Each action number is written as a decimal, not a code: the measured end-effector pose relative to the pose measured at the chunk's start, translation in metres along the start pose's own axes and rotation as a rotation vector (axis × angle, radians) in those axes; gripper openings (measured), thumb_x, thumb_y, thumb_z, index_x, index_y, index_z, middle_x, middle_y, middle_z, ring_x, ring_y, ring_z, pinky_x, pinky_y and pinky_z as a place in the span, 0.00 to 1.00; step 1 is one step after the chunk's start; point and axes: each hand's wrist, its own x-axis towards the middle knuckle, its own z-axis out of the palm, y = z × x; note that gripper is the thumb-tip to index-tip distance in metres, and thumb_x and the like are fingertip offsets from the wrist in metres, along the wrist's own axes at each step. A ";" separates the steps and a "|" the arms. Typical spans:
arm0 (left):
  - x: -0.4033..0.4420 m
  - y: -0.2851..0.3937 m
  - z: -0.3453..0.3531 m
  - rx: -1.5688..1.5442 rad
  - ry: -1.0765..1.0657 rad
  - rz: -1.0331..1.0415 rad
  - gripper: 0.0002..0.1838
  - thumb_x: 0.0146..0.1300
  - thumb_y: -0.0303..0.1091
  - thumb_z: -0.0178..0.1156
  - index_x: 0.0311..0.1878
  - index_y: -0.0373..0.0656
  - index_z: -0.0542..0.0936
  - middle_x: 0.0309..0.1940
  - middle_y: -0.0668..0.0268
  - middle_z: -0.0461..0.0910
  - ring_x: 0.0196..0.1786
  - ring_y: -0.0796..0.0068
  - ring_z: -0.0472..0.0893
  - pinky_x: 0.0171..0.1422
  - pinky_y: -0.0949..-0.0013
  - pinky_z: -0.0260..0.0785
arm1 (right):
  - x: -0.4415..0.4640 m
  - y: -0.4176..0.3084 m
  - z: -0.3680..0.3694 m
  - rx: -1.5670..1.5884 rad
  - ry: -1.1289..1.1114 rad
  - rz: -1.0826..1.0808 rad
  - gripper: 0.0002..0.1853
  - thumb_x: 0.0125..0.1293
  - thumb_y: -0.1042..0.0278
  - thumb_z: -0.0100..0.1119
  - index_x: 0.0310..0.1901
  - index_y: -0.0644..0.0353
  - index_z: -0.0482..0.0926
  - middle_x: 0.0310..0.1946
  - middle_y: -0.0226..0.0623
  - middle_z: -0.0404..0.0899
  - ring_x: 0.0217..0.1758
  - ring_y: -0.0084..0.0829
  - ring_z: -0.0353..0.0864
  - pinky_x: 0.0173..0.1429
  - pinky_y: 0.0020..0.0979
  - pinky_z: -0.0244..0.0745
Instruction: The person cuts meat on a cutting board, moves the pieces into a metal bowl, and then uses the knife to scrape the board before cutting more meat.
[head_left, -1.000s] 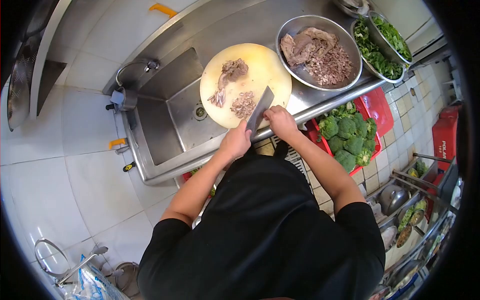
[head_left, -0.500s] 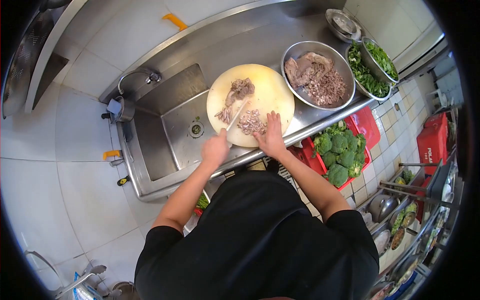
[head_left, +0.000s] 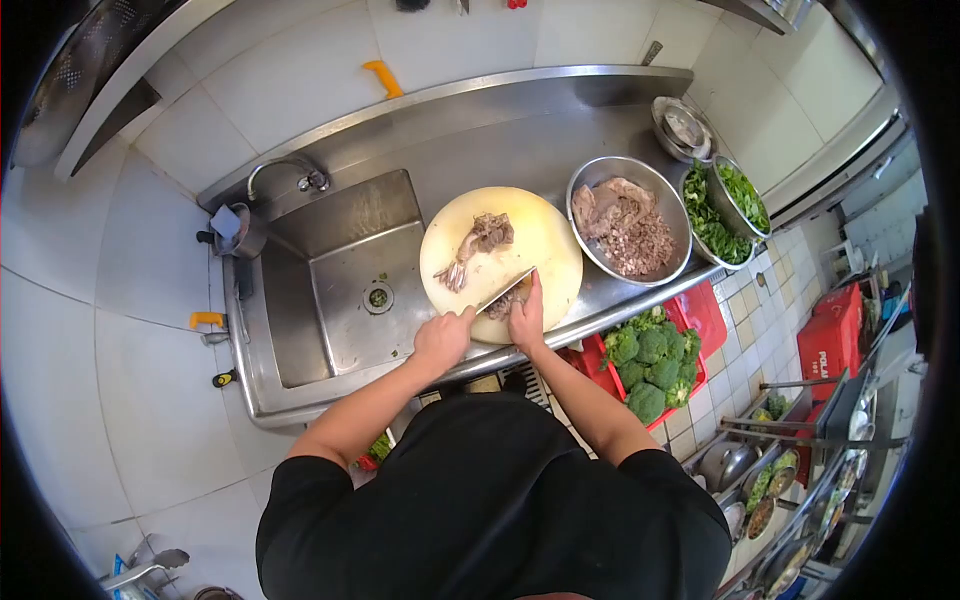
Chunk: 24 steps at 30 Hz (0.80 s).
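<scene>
My left hand point(head_left: 445, 338) is closed round the handle of a knife point(head_left: 507, 290), its blade slanting up to the right across a round cutting board point(head_left: 560, 230). On edge at the blade's tip stands my right hand point(head_left: 527, 318), fingers stretched out. Between that hand and the blade lies a small pile of chopped meat point(head_left: 497, 309), partly hidden by both. Farther up the board rests a larger piece of cooked meat point(head_left: 490, 233), with sliced strips point(head_left: 453, 275) at its lower left end.
A steel bowl point(head_left: 683, 232) of meat chunks and chopped meat stands right of the board. Bowls of leafy greens point(head_left: 742, 200) are beyond it. The sink point(head_left: 335, 300) is on the left. Below the counter edge sits a red crate point(head_left: 712, 315) with broccoli point(head_left: 655, 360).
The knife has swung from beside the sliced strips to the near side of the chopped meat pile. My right hand has turned from flat to on edge. The camera view has tilted up.
</scene>
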 end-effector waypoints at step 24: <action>-0.015 -0.037 0.092 -1.291 -0.255 -0.490 0.14 0.85 0.39 0.51 0.66 0.45 0.72 0.21 0.69 0.71 0.14 0.77 0.69 0.16 0.67 0.67 | 0.017 -0.024 0.020 -0.228 -0.126 -0.028 0.36 0.78 0.56 0.56 0.77 0.72 0.61 0.75 0.65 0.67 0.80 0.62 0.63 0.84 0.50 0.58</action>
